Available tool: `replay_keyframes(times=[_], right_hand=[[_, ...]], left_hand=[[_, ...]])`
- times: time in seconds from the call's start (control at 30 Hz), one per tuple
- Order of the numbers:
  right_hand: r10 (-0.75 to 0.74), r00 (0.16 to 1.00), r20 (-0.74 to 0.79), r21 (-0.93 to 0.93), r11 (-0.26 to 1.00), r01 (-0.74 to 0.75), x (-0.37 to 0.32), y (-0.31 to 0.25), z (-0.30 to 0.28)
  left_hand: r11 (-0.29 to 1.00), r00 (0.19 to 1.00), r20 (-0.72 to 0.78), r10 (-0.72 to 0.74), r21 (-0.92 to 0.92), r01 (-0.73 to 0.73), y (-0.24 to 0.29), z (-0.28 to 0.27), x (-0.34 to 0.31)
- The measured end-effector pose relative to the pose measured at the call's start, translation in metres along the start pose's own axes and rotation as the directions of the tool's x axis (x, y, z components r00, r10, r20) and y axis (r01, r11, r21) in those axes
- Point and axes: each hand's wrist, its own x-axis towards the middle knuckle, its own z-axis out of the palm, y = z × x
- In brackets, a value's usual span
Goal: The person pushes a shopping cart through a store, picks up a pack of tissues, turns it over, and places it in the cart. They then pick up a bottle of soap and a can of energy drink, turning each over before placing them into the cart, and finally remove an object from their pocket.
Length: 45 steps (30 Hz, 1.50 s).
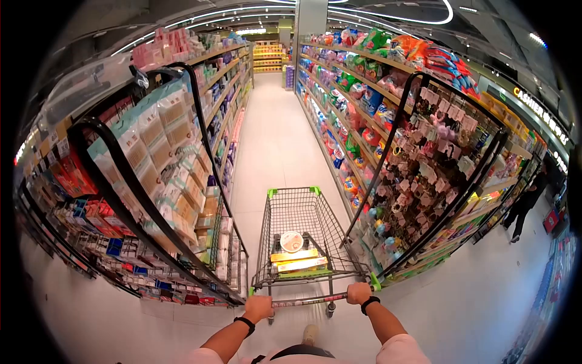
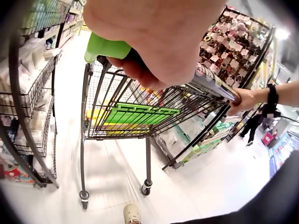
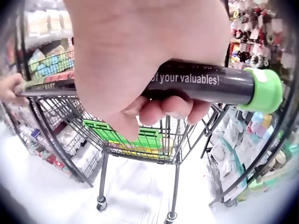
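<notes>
Basically L hand (image 1: 259,308) & R hand (image 1: 359,293) curled round cart handle (image 1: 310,300), aisle floor (image 1: 267,133) stretching ahead btwn shelf edges (image 1: 213,55).

A bright sign (image 1: 541,113) high up on the right says "CASHIER", but the rest of it is too blurry to read. The dark cart handle (image 3: 203,85) says "of your valuables!" in pale letters near its green end (image 3: 268,91). Farther left, the handle seems to say "MART". Words on the shelf bags (image 1: 384,113) are too small.
</notes>
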Motion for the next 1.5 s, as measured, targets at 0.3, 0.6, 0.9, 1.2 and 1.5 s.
replay_keyframes(times=[0.3, 0.6, 0.9, 1.2, 1.5], right_hand=[[-0.221, 0.975, 0.024, 0.002, 0.975, 0.221, 0.14, 0.048, -0.046], [-0.273, 0.961, -0.04, -0.003, 0.962, 0.273, 0.265, 0.065, -0.098], [-0.164, 0.98, 0.114, 0.024, 0.986, 0.162, 0.409, 0.085, -0.162], [-0.164, 0.978, 0.13, 0.035, 0.986, 0.161, 0.559, 0.087, -0.221], [-0.208, 0.971, 0.119, 0.035, 0.978, 0.205, 0.72, 0.089, -0.284]], left_hand=[[0.992, 0.992, 0.034, -0.124, 0.021, 0.123, -0.032, -0.026, 0.119], [0.989, 0.987, -0.069, -0.143, 0.028, 0.145, -0.082, -0.057, 0.238], [0.99, 0.99, -0.002, -0.138, -0.035, 0.138, -0.14, -0.087, 0.369], [0.983, 0.972, 0.146, -0.182, -0.003, 0.184, -0.214, -0.133, 0.505], [0.971, 0.97, 0.056, -0.237, 0.025, 0.236, -0.3, -0.158, 0.645]])
